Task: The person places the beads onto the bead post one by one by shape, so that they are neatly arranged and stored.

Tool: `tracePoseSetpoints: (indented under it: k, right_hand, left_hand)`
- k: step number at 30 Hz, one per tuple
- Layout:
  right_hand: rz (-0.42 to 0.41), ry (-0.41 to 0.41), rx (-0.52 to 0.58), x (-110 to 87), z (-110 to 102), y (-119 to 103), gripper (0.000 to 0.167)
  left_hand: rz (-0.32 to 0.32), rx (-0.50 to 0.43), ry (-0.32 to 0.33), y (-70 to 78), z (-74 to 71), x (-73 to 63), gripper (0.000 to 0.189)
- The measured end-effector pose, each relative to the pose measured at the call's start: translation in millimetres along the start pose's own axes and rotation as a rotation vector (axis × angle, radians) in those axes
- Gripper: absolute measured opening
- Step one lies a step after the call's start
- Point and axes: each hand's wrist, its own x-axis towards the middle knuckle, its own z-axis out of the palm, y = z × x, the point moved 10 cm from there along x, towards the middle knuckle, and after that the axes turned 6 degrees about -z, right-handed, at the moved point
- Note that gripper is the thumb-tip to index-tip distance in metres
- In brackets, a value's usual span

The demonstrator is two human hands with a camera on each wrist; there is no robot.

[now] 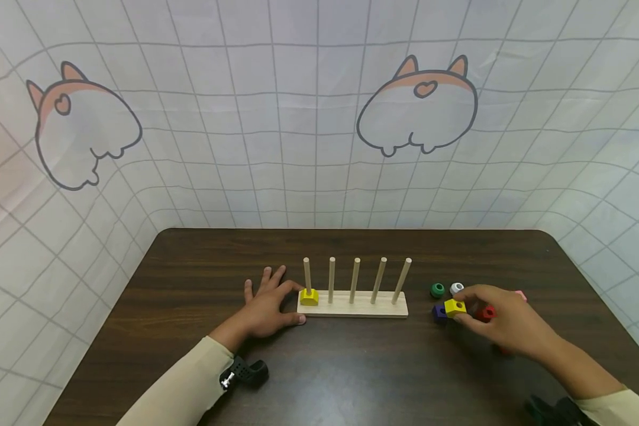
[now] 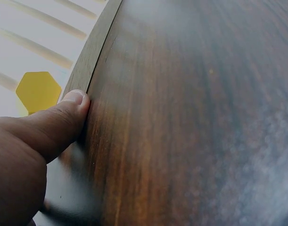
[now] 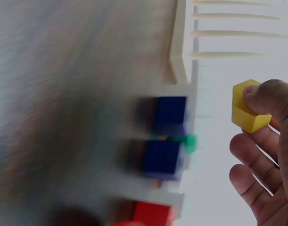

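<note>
At its left end my left hand [image 1: 268, 310] holds a wooden peg board [image 1: 378, 309], thumb against the front edge and index finger at the back corner. The other left fingers are spread. One yellow hexagonal bead [image 1: 309, 297] sits at the bottom of the leftmost peg [image 1: 307, 272]. Over on the right, my right hand [image 1: 503, 319] pinches another yellow hexagonal bead [image 3: 250, 106] between thumb and index finger. This bead is raised above the tabletop, as the right wrist view shows. Its remaining fingers are loosely bent.
Around the right hand lie a green bead [image 1: 437, 290], a white bead [image 1: 457, 288], dark blue cube beads [image 3: 162, 157], a red bead [image 1: 488, 313] and a pink bead [image 1: 520, 295]. The hand partly hides this group. Behind the dark wooden table [image 1: 234, 248] hangs a white gridded curtain [image 1: 298, 118].
</note>
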Motion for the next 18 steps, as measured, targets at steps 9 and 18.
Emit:
tracePoseSetpoints:
  k: [9, 18]
  right_hand:
    - [-0.025, 0.075, 0.035, 33.8, -22, -17, 0.044]
    - [0.014, 0.138, 0.049, 62.8, -30, -31, 0.043]
  left_hand:
    - [0.003, 0.001, 0.002, 2.1, -1.6, -1.3, 0.056]
    - [0.005, -0.004, -0.001, 1.7, -1.3, -2.0, 0.055]
